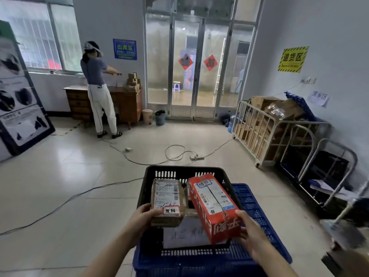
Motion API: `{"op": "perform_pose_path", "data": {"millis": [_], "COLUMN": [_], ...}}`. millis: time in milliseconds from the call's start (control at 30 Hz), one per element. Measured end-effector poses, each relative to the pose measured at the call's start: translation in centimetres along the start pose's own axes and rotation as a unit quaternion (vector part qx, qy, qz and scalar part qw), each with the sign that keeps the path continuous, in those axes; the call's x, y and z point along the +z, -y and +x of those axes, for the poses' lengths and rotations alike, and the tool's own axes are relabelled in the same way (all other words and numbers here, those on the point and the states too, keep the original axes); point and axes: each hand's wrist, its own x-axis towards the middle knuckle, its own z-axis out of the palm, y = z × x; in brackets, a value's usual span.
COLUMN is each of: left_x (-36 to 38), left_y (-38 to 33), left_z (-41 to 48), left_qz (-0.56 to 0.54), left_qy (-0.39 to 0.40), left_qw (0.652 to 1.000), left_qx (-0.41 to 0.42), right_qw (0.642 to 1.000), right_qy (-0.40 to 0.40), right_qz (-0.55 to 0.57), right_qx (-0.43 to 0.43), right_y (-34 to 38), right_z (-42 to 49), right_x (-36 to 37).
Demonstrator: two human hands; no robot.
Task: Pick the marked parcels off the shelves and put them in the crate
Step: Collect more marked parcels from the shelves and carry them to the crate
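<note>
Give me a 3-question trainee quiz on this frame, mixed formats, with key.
1. True or false: the right hand is empty.
2. The black crate sits on: A) a table B) a blue crate C) a pallet.
3. Fill in: the left hand holds the ___ parcel.
Key: 1 false, it grips the red parcel. 2 B. 3 brown, the brown parcel.

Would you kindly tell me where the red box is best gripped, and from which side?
Probably at its near end, from the right: the red box is long with a short end toward you, the brown parcel crowds its left side, and the right hand has its grip on that near right corner.
</note>
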Motion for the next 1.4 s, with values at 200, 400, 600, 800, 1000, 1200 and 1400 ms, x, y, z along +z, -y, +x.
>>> {"op": "perform_pose_path", "data": {"millis": [200,400,600,800,1000,1200,1400], "left_x": [-1.0,-1.9,-1.1,0.7,-0.6,-3.6,-5.5], "left_y": [-1.3,-0.5,2.1,5.3,7.2,8.7,10.7], "left_z": [8.4,16.6,24.5,30.1,33.8,36.0,36.6], "left_qz": [-0.004,0.002,0.012,-0.003,0.019,0.033,0.019], "left_qy": [-0.015,-0.080,-0.118,-0.140,-0.177,-0.201,-0.212], "left_qw": [0.999,0.995,0.985,0.973,0.960,0.952,0.947], "left_qx": [-0.030,-0.067,-0.121,-0.182,-0.216,-0.227,-0.242], "right_qw": [1.000,0.999,0.996,0.994,0.992,0.990,0.989], "right_qy": [0.017,0.042,0.077,0.082,0.070,0.049,0.036], "right_qz": [-0.003,-0.010,0.003,0.000,0.012,0.039,0.031], "right_qx": [0.002,0.028,0.049,0.078,0.107,0.125,0.142], "right_y": [1.5,2.6,3.1,1.9,-0.6,-2.9,-4.4], "right_z": [8.5,17.4,25.2,30.7,34.1,35.8,36.3], "right_x": [3.2,4.9,4.3,3.5,2.0,3.0,4.0]}}
